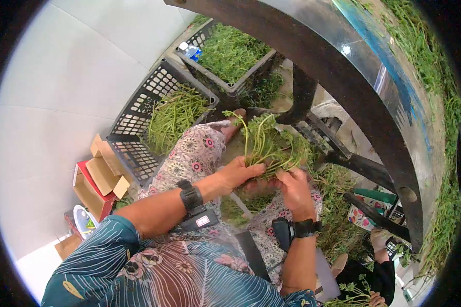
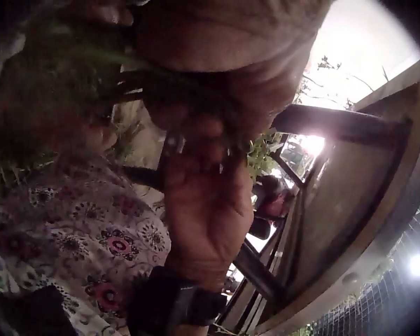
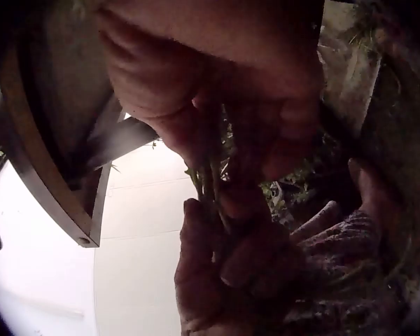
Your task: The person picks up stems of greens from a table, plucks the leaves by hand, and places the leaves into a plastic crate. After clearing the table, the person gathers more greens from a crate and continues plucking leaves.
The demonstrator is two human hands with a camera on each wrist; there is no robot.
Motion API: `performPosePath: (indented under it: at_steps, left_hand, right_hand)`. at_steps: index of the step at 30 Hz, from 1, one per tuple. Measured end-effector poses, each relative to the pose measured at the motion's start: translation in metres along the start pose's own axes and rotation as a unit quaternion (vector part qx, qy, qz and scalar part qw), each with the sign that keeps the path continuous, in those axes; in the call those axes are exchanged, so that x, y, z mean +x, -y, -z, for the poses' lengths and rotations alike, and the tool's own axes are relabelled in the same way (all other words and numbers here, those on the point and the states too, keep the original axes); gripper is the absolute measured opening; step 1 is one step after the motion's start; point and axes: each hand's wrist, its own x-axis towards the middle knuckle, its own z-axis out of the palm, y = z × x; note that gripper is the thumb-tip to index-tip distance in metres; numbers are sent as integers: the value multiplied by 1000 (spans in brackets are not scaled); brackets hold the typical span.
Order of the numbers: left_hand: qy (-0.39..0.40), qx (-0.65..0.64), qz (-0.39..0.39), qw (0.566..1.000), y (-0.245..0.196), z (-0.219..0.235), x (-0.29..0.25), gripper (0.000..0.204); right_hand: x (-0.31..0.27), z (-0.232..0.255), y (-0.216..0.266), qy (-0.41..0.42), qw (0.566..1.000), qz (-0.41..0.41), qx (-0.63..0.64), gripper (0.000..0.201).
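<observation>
A loose bunch of green stems [image 1: 261,146] with leafy tops is held above the lap in the head view. The left hand [image 1: 239,173] grips the stems from the left, thumb on top. The right hand [image 1: 295,190] pinches stem ends close beside it, fingers curled. In the right wrist view, a few stems [image 3: 208,183] run between the right hand [image 3: 217,77] above and the left hand [image 3: 231,269] below. The left wrist view is dark; the right hand's [image 2: 208,203] palm side shows there, and the stems are hard to make out.
A black crate [image 1: 133,110] of cut stems [image 1: 175,118] stands at the left, with a crate of leafy greens [image 1: 231,51] behind. Cardboard boxes [image 1: 100,176] lie by the wall. A table edge [image 1: 363,87] curves along the right. Another person's hand [image 1: 377,299] holds greens at lower right.
</observation>
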Motion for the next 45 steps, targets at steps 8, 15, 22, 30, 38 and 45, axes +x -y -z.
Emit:
performPosePath:
  at_steps: [8, 15, 22, 30, 38, 45]
  left_hand:
    - [-58, 88, 47, 993, -3, 26, 4, 15]
    - [-104, 36, -32, 993, -8, 19, 3, 16]
    - [-125, 153, -64, 978, -9, 26, 0, 19]
    - [-21, 188, -65, 980, 6, 31, 4, 25]
    - [-15, 117, -29, 993, -4, 27, -2, 13]
    - [17, 45, 30, 998, -3, 32, 2, 19]
  right_hand:
    - [26, 1, -4, -10, 995, -57, 87, 17]
    - [21, 4, -16, -66, 986, -64, 139, 14]
    - [27, 12, -5, -268, 950, 129, 97, 26]
    - [21, -24, 1, -102, 898, 226, -363, 26]
    - [2, -37, 18, -102, 804, 305, -501, 22]
    - [-17, -27, 20, -115, 879, 201, -417, 25]
